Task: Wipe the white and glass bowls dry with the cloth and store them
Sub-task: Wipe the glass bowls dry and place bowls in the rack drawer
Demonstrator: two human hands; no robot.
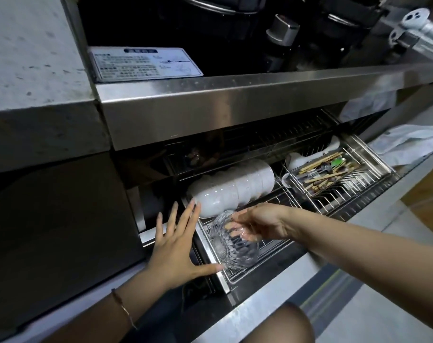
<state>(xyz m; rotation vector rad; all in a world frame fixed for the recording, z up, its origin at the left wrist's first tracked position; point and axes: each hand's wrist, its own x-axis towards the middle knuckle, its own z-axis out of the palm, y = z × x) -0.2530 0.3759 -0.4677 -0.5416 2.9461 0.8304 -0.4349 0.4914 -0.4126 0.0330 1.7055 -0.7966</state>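
- My left hand (pixel 178 246) is nearest me, fingers spread and flat, its grip released; the thumb tip reaches just beside the glass bowl (pixel 232 241) and the fingertips lie close to the white bowls (pixel 235 186).
- A thin bracelet (pixel 124 308) sits on my left wrist.
- My right hand (pixel 257 222) has its grip on the glass bowl, fingers over its rim, holding it tilted on its side over the front of the wire rack (pixel 264 261) in the pulled-out steel drawer (pixel 373 206).
- Just behind the glass bowl, the white bowls lie nested in a row on their sides in the same rack.
- Further along the drawer, to the right, a wire cutlery basket (pixel 334 174) holds chopsticks and utensils, with white spoons (pixel 309 157) beside it.
- A white cloth (pixel 413 142) lies on the worktop (pixel 358 78) edge at far right, well apart from the bowls.
- Farthest up, a printed label (pixel 146 61) is stuck on the black stove top.
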